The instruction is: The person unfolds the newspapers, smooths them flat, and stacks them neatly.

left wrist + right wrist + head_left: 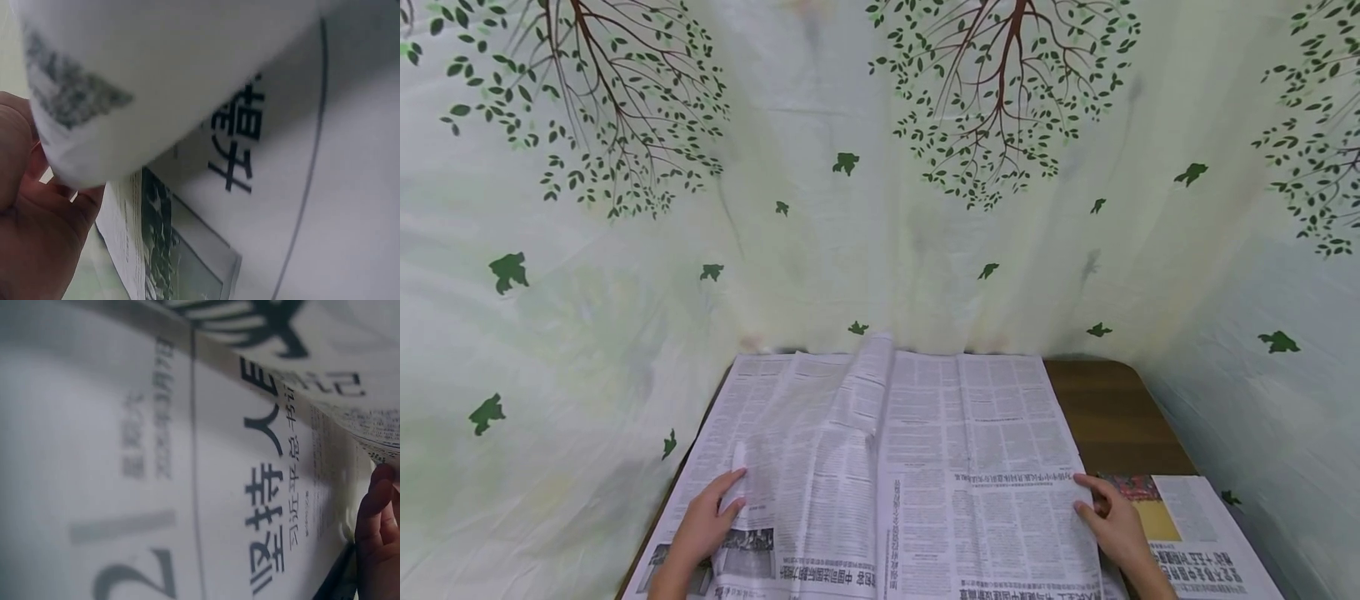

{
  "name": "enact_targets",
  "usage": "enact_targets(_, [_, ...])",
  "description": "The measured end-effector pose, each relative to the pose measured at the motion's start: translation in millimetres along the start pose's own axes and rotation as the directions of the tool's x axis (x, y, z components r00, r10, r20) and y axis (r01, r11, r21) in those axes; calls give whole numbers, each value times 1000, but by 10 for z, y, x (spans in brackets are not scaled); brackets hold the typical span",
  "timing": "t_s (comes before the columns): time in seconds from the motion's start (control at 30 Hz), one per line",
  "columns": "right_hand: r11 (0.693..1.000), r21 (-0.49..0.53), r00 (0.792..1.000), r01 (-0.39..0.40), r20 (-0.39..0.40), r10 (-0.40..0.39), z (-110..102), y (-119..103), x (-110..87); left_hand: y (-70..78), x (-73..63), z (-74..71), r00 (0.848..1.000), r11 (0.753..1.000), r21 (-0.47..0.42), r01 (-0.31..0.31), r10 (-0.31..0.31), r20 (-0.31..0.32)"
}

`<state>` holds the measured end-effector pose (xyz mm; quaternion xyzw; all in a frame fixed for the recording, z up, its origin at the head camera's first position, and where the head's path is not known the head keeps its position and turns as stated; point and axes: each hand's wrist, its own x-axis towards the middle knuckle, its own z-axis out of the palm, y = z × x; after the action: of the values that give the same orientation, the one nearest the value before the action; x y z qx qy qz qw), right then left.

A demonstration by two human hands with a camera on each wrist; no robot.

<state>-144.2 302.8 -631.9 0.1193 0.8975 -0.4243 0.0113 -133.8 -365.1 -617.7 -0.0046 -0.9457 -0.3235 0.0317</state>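
Note:
A large newspaper lies spread across the table, its printing upside down in the head view. My left hand pinches the outer edge of a raised left page; that page bows upward and curls over at its far end near the centre fold. In the left wrist view, the left hand has the page's corner between thumb and fingers, with more printed sheets beneath. At the opposite side, my right hand grips the right edge of the newspaper. The right wrist view shows the right hand's fingers against a lifted sheet.
A second, folded newspaper with a colour picture lies at the right, partly behind the right hand. Dark brown table shows at the back right. Pale curtains printed with trees and leaves surround the table's back and sides.

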Motion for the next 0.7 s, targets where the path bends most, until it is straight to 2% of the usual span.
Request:
enact_targets(0.23, [998, -64, 1000, 24, 8, -23, -79, 15, 24, -34, -1, -98, 996, 996, 45, 71, -74, 58])
enact_targets(0.37, [997, -68, 999, 24, 36, -22, -117, 19, 37, -96, -16, -160, 995, 996, 60, 62, -67, 72])
enact_targets(0.57, [998, -69, 999, 13, 36, -11, -111, 28, 27, -199, -41, -225, 1000, 997, 81, 15, -15, -2])
enact_targets(0.7, [997, -78, 999, 17, 34, -14, -96, 48, 24, -263, -74, -250, 998, 992, 114, 57, -54, -26])
